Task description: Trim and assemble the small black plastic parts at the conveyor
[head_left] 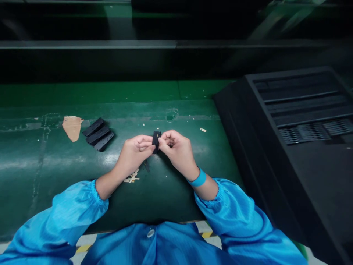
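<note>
Between my two hands is a small black block-shaped part (156, 142), held upright just above the green tabletop. My left hand (137, 150) pinches it from the left side, thumb toward me. From the right, the thumb and fingertips of my right hand (176, 147) close on its upper edge, by a tiny light-coloured spot. Below my left hand lies a loose pile of thin cream-coloured strips (132, 177). A small dark piece (146, 165) rests beside that pile. Several similar black blocks (98, 134) lie side by side to the left of my hands.
A torn piece of brown cardboard (72, 128) lies at the left. A large black tray (248, 121) with slots and rows of thin parts (306, 133) stands at the right. One cream-coloured scrap (203, 130) lies on the green table (68, 198). A dark ledge runs across the back.
</note>
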`<action>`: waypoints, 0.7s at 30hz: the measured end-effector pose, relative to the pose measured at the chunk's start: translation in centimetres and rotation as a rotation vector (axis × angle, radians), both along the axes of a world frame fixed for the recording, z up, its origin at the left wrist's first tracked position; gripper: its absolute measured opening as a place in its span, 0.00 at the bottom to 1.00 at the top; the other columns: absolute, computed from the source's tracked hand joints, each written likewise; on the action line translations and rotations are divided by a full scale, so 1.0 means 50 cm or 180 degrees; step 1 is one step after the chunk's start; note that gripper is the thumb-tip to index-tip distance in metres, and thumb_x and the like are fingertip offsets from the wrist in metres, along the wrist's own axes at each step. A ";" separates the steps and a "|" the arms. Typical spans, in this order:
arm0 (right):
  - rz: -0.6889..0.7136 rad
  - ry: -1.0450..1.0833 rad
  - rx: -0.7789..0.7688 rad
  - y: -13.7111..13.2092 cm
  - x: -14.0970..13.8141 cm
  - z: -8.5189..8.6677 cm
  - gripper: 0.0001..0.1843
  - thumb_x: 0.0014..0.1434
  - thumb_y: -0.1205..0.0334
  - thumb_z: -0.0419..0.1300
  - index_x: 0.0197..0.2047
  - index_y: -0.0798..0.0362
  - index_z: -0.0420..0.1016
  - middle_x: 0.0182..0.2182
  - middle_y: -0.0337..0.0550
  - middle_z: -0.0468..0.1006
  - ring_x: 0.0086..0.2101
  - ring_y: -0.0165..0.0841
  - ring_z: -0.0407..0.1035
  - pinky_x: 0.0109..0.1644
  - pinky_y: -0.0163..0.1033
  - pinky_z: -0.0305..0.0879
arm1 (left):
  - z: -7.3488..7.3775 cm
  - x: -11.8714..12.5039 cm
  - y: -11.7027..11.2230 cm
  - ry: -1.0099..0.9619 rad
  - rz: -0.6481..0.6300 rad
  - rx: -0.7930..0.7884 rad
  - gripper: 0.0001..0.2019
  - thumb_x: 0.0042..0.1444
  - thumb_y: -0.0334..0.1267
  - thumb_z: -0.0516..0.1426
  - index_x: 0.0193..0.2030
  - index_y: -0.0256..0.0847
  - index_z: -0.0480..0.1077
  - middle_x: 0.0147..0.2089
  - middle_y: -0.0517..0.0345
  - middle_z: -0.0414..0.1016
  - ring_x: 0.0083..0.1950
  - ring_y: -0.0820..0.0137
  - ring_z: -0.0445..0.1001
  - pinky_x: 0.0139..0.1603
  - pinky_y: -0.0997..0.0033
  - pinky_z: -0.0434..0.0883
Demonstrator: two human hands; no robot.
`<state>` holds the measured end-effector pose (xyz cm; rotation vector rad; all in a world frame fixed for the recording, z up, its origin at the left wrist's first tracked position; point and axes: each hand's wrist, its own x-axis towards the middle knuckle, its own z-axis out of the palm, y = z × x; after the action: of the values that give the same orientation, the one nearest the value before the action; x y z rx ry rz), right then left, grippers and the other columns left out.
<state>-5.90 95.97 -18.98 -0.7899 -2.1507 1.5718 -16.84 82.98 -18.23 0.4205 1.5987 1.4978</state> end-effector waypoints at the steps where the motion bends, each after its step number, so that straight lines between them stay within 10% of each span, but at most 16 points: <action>1: -0.0009 -0.0009 0.0012 0.000 0.000 0.000 0.07 0.59 0.56 0.59 0.31 0.48 0.68 0.24 0.36 0.70 0.26 0.30 0.64 0.31 0.36 0.62 | 0.000 0.001 -0.001 0.0009 0.0002 0.0018 0.15 0.48 0.41 0.69 0.42 0.39 0.79 0.37 0.55 0.85 0.38 0.67 0.83 0.41 0.70 0.79; 14: -0.0170 0.0348 -0.0121 -0.003 -0.007 -0.001 0.15 0.53 0.57 0.70 0.38 0.48 0.68 0.27 0.32 0.70 0.25 0.27 0.63 0.31 0.36 0.63 | -0.004 0.001 -0.004 0.0005 0.0140 0.0419 0.15 0.52 0.41 0.69 0.44 0.39 0.75 0.40 0.58 0.80 0.38 0.73 0.80 0.45 0.71 0.80; 21: 0.0695 0.0536 -0.0825 0.030 0.000 -0.006 0.14 0.60 0.48 0.68 0.33 0.51 0.77 0.31 0.39 0.77 0.31 0.31 0.70 0.37 0.38 0.67 | 0.002 0.000 -0.007 0.0133 0.0010 0.0633 0.12 0.56 0.40 0.67 0.43 0.39 0.72 0.40 0.60 0.75 0.37 0.77 0.78 0.43 0.75 0.81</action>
<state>-5.89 97.45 -19.29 -0.4859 -1.9920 1.9812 -16.82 82.61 -18.11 0.5641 1.4879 1.6671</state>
